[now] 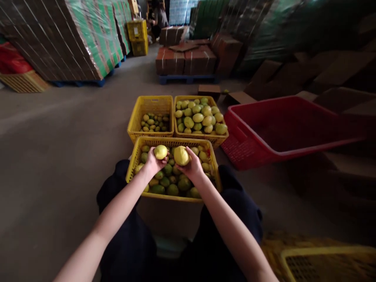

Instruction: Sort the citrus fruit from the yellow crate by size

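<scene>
Dark-trousered knees (129, 243) frame the near crate (173, 197). Over it, the left hand (152, 162) grips a yellow lemon (160, 152), and the right hand (192, 166) clasps a larger lemon (181, 155), both lifted up, seemingly for comparing.

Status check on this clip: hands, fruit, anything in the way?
Left hand holds a lemon. Right hand holds another lemon. Both over the near crate. Nothing in the way.
</scene>
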`<move>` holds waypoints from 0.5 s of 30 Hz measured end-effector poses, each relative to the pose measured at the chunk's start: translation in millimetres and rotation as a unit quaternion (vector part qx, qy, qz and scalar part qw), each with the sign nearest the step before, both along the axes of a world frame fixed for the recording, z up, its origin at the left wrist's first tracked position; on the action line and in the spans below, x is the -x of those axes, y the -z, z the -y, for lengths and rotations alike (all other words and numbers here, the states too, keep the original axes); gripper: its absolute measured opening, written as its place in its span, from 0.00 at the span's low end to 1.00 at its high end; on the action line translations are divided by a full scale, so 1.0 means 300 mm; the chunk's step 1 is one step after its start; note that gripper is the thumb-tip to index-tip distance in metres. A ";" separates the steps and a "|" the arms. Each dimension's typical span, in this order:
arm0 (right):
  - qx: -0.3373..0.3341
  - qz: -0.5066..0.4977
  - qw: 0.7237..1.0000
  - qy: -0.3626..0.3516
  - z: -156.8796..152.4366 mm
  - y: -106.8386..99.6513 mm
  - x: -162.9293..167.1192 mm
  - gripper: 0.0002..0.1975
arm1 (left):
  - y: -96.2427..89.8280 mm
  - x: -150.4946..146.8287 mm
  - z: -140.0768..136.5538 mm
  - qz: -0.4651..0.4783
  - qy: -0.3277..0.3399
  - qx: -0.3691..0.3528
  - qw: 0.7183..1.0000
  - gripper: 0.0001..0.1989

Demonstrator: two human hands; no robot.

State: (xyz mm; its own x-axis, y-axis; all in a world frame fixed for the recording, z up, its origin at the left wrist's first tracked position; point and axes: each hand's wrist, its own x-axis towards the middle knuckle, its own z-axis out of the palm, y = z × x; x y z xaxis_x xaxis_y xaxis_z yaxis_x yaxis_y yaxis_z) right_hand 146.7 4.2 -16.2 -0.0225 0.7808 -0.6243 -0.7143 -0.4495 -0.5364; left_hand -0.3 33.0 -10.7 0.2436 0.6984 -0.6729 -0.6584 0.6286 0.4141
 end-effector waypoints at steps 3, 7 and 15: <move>0.003 0.002 0.999 -0.037 -0.003 0.007 0.011 0.12 | -0.002 -0.017 0.001 -0.028 -0.010 -0.003 1.000 0.18; 0.009 -0.012 0.997 -0.070 -0.007 0.032 0.020 0.15 | -0.011 -0.042 0.005 -0.062 -0.009 0.011 0.998 0.13; 0.074 0.004 0.993 -0.088 -0.013 0.047 0.028 0.20 | -0.009 -0.017 0.015 -0.088 0.043 0.003 0.995 0.13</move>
